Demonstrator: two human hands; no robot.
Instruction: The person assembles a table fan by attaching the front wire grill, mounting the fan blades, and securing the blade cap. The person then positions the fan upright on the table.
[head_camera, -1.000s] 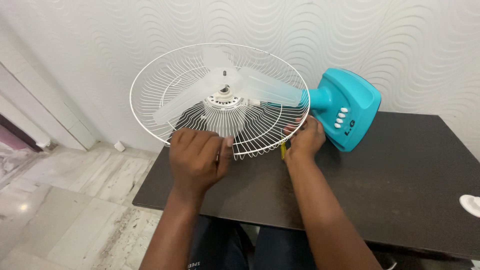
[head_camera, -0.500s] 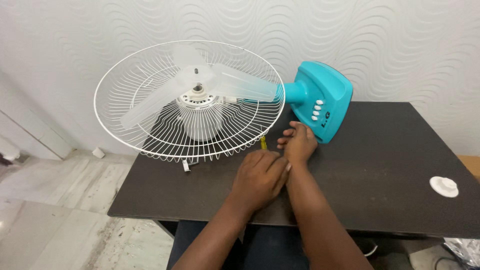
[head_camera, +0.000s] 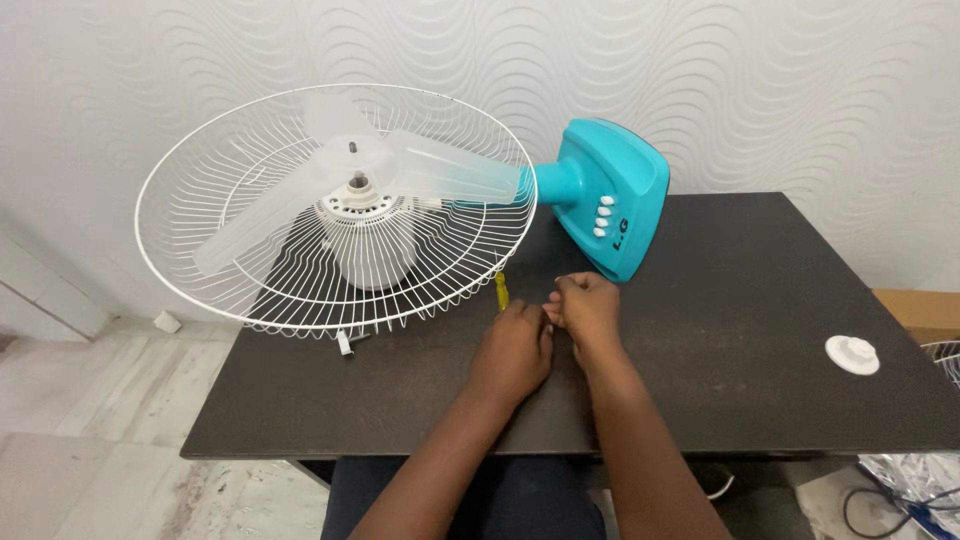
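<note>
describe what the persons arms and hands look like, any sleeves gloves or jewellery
Both forearms are bare as far as the picture shows: no sleeves reach into view. The left hand and the right hand wear no gloves, and no watch, bracelet or ring can be seen. Below the arms, dark clothing covers the lap.

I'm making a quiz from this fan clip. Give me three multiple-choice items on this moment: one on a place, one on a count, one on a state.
1. Where does the small white round plastic cap lie?
A. on the dark table's right part
B. inside the guard
C. on the floor

2. How many white buttons show on the teal plastic fan base?
A. two
B. four
C. six

3. How is the white wire fan guard fitted?
A. closed in front
B. rear half only, clear blades bare
C. removed altogether

Answers: 1 A, it sits alone on the dark rectangular table. 2 B, four in a row. 3 B, no front grille covers the blades.
</note>
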